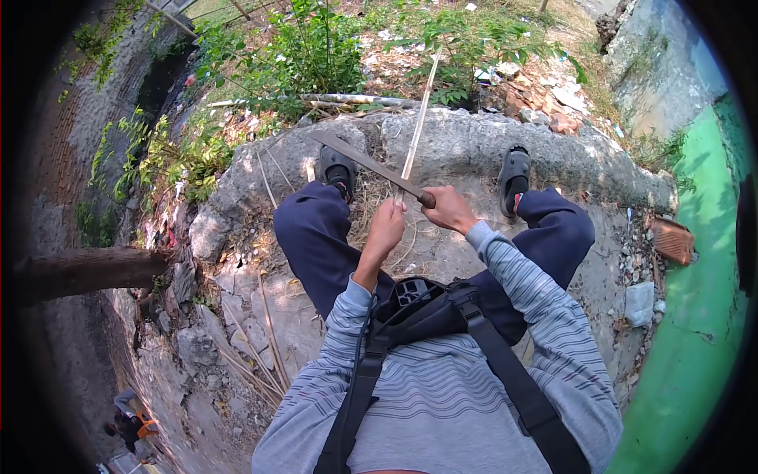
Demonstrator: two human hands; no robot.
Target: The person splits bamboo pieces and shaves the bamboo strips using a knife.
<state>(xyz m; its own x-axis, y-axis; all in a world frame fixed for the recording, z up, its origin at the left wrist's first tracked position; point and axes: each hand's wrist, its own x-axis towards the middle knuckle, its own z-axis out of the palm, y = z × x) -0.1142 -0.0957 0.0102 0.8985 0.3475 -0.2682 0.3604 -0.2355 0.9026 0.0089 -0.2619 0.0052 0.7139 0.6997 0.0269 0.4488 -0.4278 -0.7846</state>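
Observation:
My left hand (385, 227) is closed round the lower end of a long, pale split strip (421, 114), perhaps bamboo. The strip slants up and away toward the green plants. In my right hand (450, 210) is the brown handle of a machete (359, 158), its long dark blade pointing to the far left. Blade and strip cross just beyond my left hand; whether the edge touches or cuts into the strip is too small to tell. Both hands are close together between my bent knees.
My dark clogs (515, 178) stand by a low, rough concrete ledge (450, 142). Several thin strips (268, 336) lie on the ground at left, near a tree trunk (95, 271). Right are a brown brick-like block (673, 241) and a green surface (695, 347). Another person (130, 423) is far lower left.

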